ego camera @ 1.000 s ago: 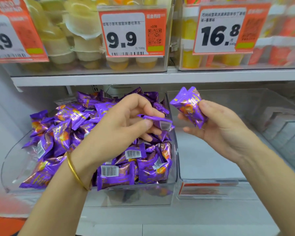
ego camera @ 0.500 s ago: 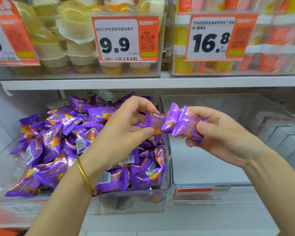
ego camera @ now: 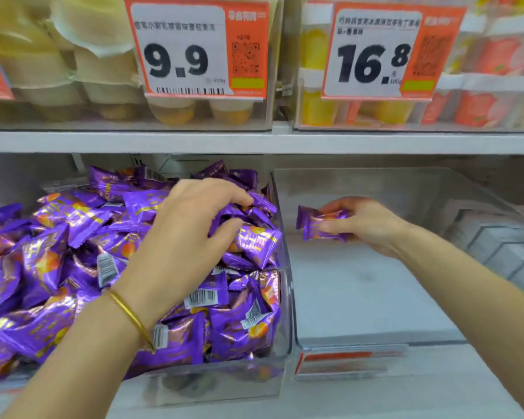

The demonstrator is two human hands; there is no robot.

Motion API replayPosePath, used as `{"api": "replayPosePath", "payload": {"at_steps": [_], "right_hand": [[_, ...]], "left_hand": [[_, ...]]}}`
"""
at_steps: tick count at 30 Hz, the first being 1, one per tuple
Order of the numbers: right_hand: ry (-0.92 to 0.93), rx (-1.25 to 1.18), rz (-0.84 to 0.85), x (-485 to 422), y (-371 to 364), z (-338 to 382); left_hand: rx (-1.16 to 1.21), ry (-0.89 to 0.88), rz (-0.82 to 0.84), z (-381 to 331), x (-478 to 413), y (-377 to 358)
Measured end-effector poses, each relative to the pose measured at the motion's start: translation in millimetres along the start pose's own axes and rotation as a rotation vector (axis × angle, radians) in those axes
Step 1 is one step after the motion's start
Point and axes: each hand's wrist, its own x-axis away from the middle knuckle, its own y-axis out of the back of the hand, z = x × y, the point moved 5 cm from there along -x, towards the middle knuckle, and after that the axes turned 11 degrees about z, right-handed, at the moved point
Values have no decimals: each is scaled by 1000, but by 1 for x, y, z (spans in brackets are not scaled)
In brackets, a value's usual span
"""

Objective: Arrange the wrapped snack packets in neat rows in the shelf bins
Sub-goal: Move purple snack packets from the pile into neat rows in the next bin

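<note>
Our right hand grips purple foil snack packets lying crosswise, crimped ends leftward; our left hand pinches a heaped packet in the clear plastic bin. Orange price tags read 9.9 and 16.8.

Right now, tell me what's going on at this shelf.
A person is sorting wrapped snacks between two clear bins. The left hand is dug into the pile of purple packets heaped in the left bin, fingers curled round a top packet. The right hand holds the held packets low inside the right bin, whose floor shows bare. No row is laid out there yet.
</note>
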Motion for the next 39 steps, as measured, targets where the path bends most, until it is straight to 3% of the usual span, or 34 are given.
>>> {"api": "replayPosePath", "payload": {"at_steps": [3, 7, 11, 22, 39], "right_hand": [[-45, 177, 20, -30, -13, -20], [-4, 224, 40, -44, -28, -37], [61, 272, -17, -51, -32, -45], [-2, 303, -279, -57, -38, -47], [17, 339, -223, -60, -40, -51]], "left_hand": [[29, -15, -27, 0, 2, 1], [81, -1, -36, 3, 1, 1], [145, 42, -37, 7, 2, -1], [192, 66, -43, 6, 4, -1], [211, 85, -54, 9, 5, -1]]}}
